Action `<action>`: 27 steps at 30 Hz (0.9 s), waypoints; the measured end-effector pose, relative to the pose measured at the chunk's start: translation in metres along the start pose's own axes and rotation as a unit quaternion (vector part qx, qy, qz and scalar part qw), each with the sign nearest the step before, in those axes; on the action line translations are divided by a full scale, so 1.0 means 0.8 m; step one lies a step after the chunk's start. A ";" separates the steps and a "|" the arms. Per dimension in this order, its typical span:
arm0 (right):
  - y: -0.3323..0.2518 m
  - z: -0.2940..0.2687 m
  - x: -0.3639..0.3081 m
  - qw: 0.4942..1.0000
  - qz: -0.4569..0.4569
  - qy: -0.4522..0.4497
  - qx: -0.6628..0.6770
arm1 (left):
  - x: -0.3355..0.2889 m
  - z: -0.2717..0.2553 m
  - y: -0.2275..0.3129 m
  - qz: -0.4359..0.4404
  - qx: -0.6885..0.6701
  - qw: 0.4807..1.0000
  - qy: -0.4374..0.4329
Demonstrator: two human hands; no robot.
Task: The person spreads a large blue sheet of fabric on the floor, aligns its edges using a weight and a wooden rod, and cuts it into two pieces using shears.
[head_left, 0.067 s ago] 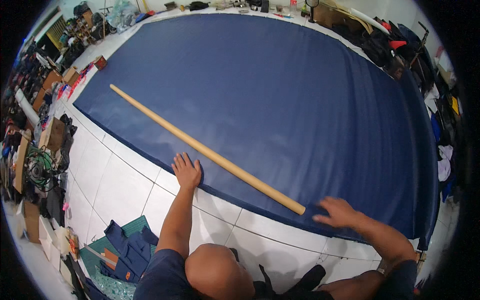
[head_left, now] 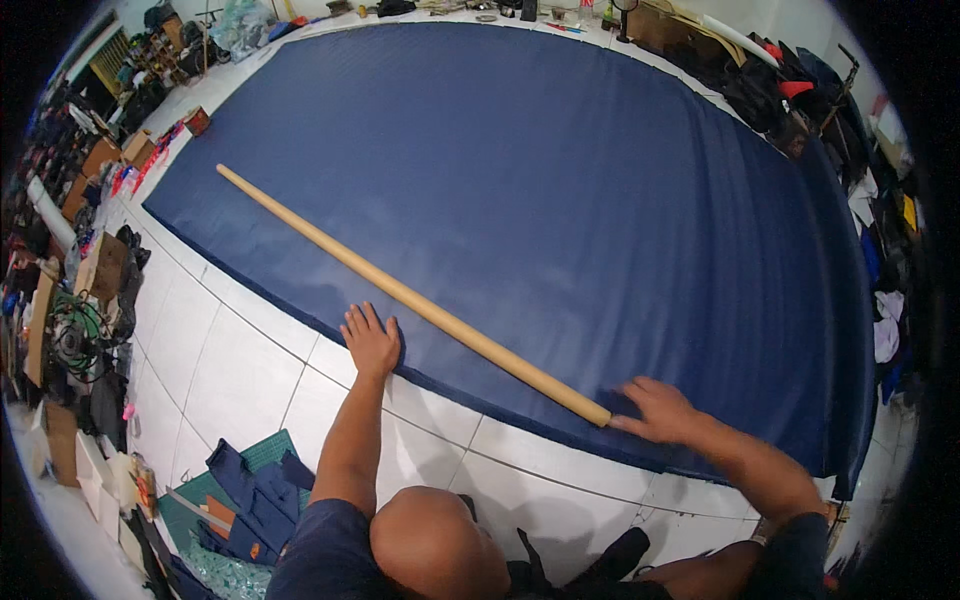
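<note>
A wide sheet of dark blue fabric (head_left: 450, 150) covers most of the floor before me, rippled toward its right side. On it a long tan cardboard tube (head_left: 400, 290) lies slantwise, from the far left to the near right. My left hand (head_left: 371, 341) rests flat at the fabric's near edge with its fingers spread, a little way short of the tube. At the tube's near right end is my right hand (head_left: 660, 411), slightly blurred. Its fingers are apart and the thumb is at or very close to the tube's end; contact is hard to judge.
White floor tiles (head_left: 240, 370) border the fabric. At lower left, dark blue cloth pieces (head_left: 255, 500) lie on a green cutting mat (head_left: 180, 515). Boxes and clutter (head_left: 100, 270) line the left side. A small fan (head_left: 624, 18) and dark bundles (head_left: 750, 95) stand at the back right.
My right hand has moved left, up to the tube's near end. The left hand stays flat on the fabric, and the tube keeps its place on the fabric.
</note>
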State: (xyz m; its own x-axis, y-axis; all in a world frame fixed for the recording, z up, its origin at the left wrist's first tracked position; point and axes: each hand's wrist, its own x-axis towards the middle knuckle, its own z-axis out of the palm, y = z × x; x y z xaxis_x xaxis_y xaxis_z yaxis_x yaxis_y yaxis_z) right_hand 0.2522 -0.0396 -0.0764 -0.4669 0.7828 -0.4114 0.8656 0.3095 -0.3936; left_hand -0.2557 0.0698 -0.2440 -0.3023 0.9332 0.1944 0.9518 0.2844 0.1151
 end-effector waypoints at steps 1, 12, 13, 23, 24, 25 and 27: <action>-0.026 -0.002 0.038 0.999 -0.005 0.034 0.004 | 0.004 -0.002 0.008 -0.002 -0.016 1.000 -0.019; -0.117 0.096 0.251 0.973 0.073 0.197 -0.092 | 0.000 0.007 0.016 0.027 0.010 1.000 -0.002; -0.102 0.086 0.251 0.974 0.082 0.195 -0.082 | -0.001 0.006 0.017 0.026 0.019 0.999 -0.002; 0.065 0.073 0.094 0.892 0.343 0.292 0.039 | 0.007 0.004 0.010 0.031 -0.048 0.998 0.002; 0.082 0.080 0.066 0.876 0.377 0.297 0.041 | 0.004 0.006 0.003 0.034 -0.067 0.997 -0.001; 0.096 0.088 0.042 0.860 0.409 0.301 0.051 | 0.002 0.007 -0.006 0.037 -0.084 0.996 -0.003; 0.124 0.107 -0.015 0.831 0.462 0.304 0.061 | -0.010 0.003 -0.012 0.055 -0.101 0.993 0.001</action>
State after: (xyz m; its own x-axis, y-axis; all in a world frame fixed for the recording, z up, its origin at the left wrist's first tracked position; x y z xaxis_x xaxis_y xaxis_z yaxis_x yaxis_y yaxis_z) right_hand 0.3282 -0.0643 -0.1813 0.5962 0.7957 -0.1068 0.7621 -0.6028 -0.2362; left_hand -0.2620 0.0603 -0.2493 -0.1967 0.9556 0.2193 0.9493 0.1297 0.2862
